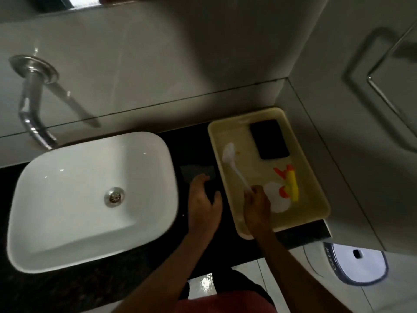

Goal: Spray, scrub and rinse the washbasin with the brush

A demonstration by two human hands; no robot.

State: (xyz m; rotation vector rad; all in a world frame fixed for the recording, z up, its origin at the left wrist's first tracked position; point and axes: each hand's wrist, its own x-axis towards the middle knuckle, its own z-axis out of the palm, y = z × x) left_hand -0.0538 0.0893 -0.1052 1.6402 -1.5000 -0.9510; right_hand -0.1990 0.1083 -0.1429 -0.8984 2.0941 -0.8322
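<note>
Our right hand closes on the brush handle over the tray; our left hand rests spread at nine o'clock. We judge we're picking up tools; next, the spray bottle, then the washbasin.

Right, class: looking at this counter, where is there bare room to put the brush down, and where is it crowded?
Free: the dark counter strip between washbasin and tray, behind the left hand, and the basin's bowl. Crowded: the tray, holding a phone, spray bottle and the brush gripped by the right hand.
</note>
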